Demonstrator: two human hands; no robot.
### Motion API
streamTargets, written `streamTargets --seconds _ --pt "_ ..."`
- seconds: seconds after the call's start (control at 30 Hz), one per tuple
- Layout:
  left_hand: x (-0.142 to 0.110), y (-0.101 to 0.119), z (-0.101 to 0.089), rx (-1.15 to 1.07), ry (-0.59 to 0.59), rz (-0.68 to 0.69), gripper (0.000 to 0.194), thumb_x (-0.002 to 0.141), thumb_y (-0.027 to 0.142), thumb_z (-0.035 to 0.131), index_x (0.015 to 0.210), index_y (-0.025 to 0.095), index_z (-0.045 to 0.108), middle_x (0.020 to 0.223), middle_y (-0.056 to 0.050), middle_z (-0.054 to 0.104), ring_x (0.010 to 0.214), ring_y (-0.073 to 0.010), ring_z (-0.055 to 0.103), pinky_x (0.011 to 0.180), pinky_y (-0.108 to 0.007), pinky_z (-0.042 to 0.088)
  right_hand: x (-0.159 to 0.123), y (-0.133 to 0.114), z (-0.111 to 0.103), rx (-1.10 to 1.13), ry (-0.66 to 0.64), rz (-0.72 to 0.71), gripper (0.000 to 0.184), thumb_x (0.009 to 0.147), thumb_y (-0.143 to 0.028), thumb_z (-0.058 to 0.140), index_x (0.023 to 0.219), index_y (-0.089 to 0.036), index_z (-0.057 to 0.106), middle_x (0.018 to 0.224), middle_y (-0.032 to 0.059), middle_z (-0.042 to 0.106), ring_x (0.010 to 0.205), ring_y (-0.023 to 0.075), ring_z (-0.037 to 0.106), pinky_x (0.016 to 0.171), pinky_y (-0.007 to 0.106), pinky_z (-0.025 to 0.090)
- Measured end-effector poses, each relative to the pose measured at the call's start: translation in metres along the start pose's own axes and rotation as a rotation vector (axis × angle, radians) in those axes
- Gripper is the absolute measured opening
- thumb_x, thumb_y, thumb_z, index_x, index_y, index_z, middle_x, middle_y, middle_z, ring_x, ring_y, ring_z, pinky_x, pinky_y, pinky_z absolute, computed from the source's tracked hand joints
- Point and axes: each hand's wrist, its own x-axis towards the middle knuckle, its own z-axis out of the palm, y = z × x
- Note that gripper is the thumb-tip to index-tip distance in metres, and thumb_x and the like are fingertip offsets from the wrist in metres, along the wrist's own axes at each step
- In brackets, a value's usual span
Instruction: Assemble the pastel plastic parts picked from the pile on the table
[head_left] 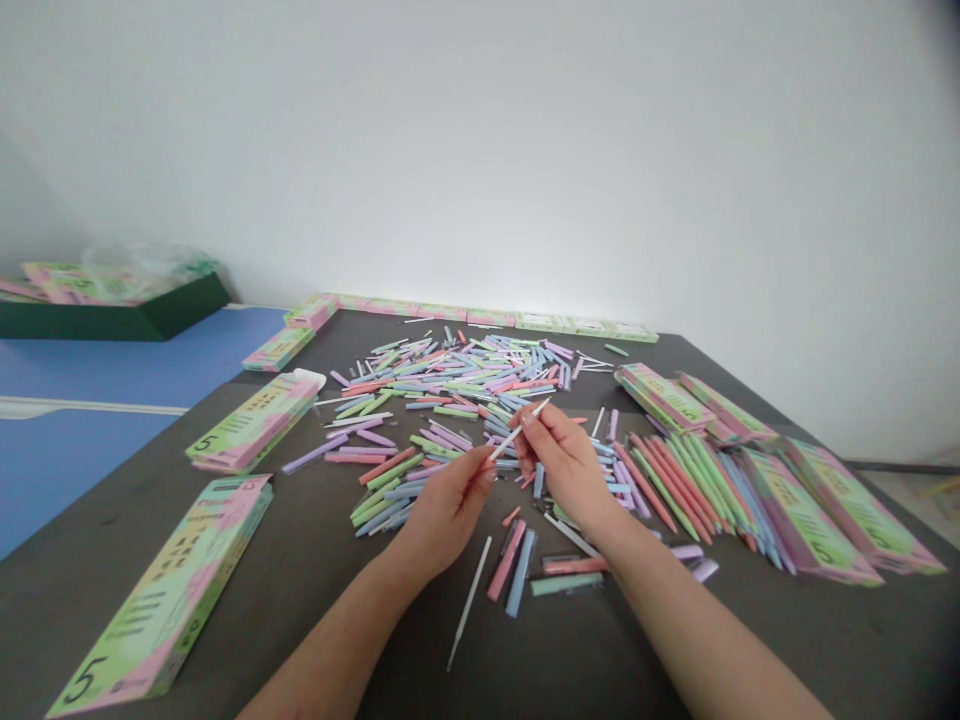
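A thin white pen refill [507, 443] is held aslant above the table between my two hands. My left hand [452, 500] pinches its lower end between thumb and fingers. At the upper end, the fingers of my right hand [561, 452] are closed on it. Another white refill [470, 603] with a narrow tip lies on the dark table just below my hands. Beside it are a red pen cap [508, 560] and a blue pen cap [520, 573]. Behind my hands spreads a large heap of pastel pen parts [465, 370], partly covered by my fingers.
Pink and green boxes [161, 590] stand at left, with more boxes [810, 515] at right and a row [487, 317] along the back. A row of coloured pen barrels [686, 485] lies right of my hands. A dark green tray [150, 312] rests on a blue surface [67, 375].
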Motion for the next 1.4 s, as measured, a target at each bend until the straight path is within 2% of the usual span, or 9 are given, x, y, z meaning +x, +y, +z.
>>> streamTargets --seconds 0.2,0.43,0.67,0.77,0.9,1.03,1.17,1.27,1.4 --pt "-0.001 -0.002 0.001 -0.056 -0.034 -0.017 0.026 0.093 0.035 0.039 0.103 0.02 0.057 0.078 -0.003 0.059 0.069 -0.0161 0.054 0.061 -0.025 0.045 0.003 -0.001 -0.006 -0.02 -0.035 0.036 0.03 0.09 -0.045 0.047 0.083 -0.018 0.057 0.059 -0.0051 0.047 0.042 0.007 0.044 0.041 0.021 0.035" --pt "-0.003 0.0 0.003 -0.073 0.03 0.01 0.022 0.092 0.034 0.042 0.092 0.019 0.059 0.072 -0.001 0.057 0.065 -0.0151 0.051 0.059 -0.024 0.043 0.001 0.004 -0.002 0.007 -0.046 0.028 0.03 0.09 -0.046 0.048 0.081 -0.018 0.054 0.057 -0.0054 0.047 0.043 0.0074 0.046 0.044 0.021 0.038" --pt "-0.001 0.003 0.0 -0.101 0.013 -0.012 0.024 0.092 0.035 0.042 0.092 0.019 0.059 0.076 -0.001 0.059 0.07 -0.0155 0.052 0.064 -0.026 0.042 0.002 0.006 -0.002 0.033 -0.023 0.025 0.029 0.09 -0.045 0.048 0.081 -0.018 0.055 0.06 -0.0048 0.048 0.044 0.0072 0.047 0.043 0.021 0.039" --pt "0.0 0.005 -0.002 -0.185 0.04 -0.055 0.024 0.091 0.037 0.045 0.094 0.018 0.06 0.07 0.001 0.055 0.065 -0.0135 0.049 0.06 -0.024 0.039 0.006 0.005 -0.008 0.089 0.104 -0.003 0.029 0.09 -0.046 0.048 0.08 -0.02 0.055 0.058 -0.0054 0.046 0.043 0.0075 0.044 0.042 0.021 0.037" --pt "0.002 0.007 -0.001 -0.556 0.024 -0.21 0.03 0.09 0.044 0.045 0.105 0.019 0.054 0.058 0.007 0.041 0.045 -0.0075 0.035 0.042 -0.019 0.029 0.009 0.007 -0.011 0.186 0.268 0.031 0.032 0.089 -0.049 0.047 0.072 -0.022 0.049 0.054 -0.0054 0.045 0.044 0.0098 0.044 0.044 0.023 0.04" --pt "0.005 0.004 -0.001 -0.798 0.093 -0.209 0.034 0.088 0.045 0.049 0.112 0.021 0.049 0.065 0.005 0.048 0.048 -0.0069 0.043 0.043 -0.018 0.034 0.004 0.014 0.002 0.142 0.022 0.212 0.034 0.088 -0.049 0.045 0.07 -0.021 0.049 0.055 -0.0034 0.051 0.044 0.0117 0.048 0.042 0.023 0.041" --pt "0.009 0.001 -0.003 -0.935 0.215 -0.161 0.024 0.09 0.041 0.048 0.108 0.025 0.048 0.068 0.005 0.054 0.056 -0.0086 0.052 0.054 -0.021 0.044 -0.005 0.02 0.018 0.04 -0.196 0.313 0.03 0.087 -0.044 0.048 0.068 -0.021 0.051 0.051 -0.006 0.046 0.036 0.0079 0.037 0.037 0.021 0.034" --pt "0.011 0.004 -0.007 -1.052 0.334 -0.168 0.017 0.09 0.036 0.049 0.102 0.025 0.047 0.071 0.004 0.057 0.06 -0.0094 0.055 0.056 -0.022 0.046 -0.009 0.019 0.023 -0.087 -0.262 0.266 0.025 0.085 -0.034 0.052 0.065 -0.019 0.054 0.05 -0.006 0.045 0.039 0.0072 0.036 0.04 0.02 0.029" --pt "0.012 0.008 -0.012 -1.132 0.422 -0.23 0.015 0.089 0.035 0.051 0.098 0.025 0.046 0.074 0.004 0.06 0.061 -0.0098 0.059 0.057 -0.023 0.048 -0.014 0.015 0.026 -0.203 -0.426 0.142 0.02 0.083 -0.024 0.053 0.067 -0.018 0.062 0.063 -0.0018 0.06 0.058 0.0119 0.052 0.056 0.023 0.038"
